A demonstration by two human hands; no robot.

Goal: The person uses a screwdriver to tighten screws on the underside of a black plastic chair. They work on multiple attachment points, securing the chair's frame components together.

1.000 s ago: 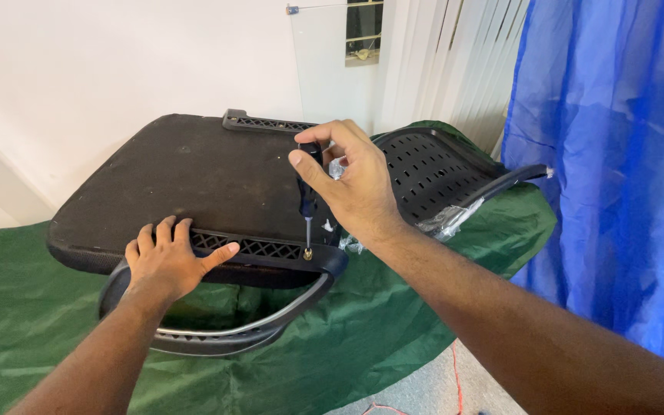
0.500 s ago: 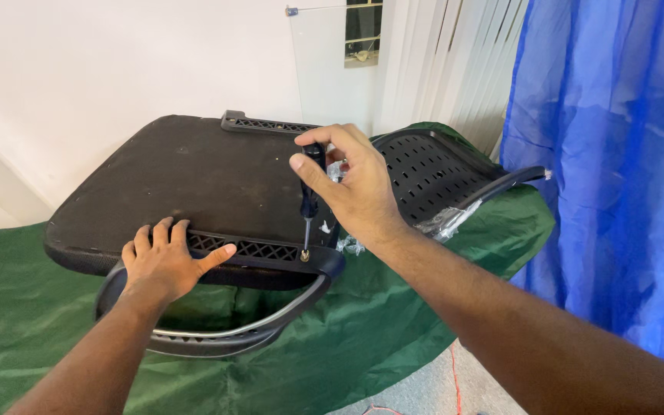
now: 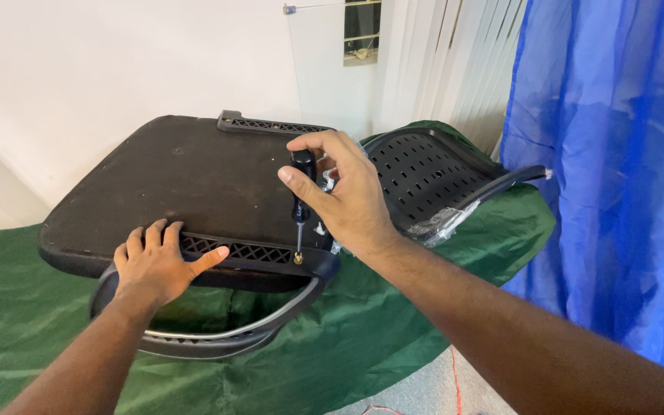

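A black chair seat (image 3: pixel 186 180) lies upside down on a green cloth (image 3: pixel 9 307). My right hand (image 3: pixel 351 196) grips a black-handled screwdriver (image 3: pixel 300 204) upright, its tip on a brass screw (image 3: pixel 298 260) in the seat's front edge. My left hand (image 3: pixel 159 265) lies flat with spread fingers on the slotted black bracket (image 3: pixel 247 252) at that edge, left of the screw. A curved black armrest loop (image 3: pixel 217 338) hangs under the seat below my left hand.
A perforated black chair back (image 3: pixel 424 173) with a plastic-wrapped arm (image 3: pixel 493 188) lies behind my right hand. A blue curtain (image 3: pixel 616 169) hangs at the right. White wall and vertical blinds (image 3: pixel 439 61) stand behind. Grey floor (image 3: pixel 424 392) shows at the bottom.
The seat has shifted slightly under my hands. My right hand stays on the screwdriver, its fingers turned a little around the handle. My left hand keeps pressing on the bracket.
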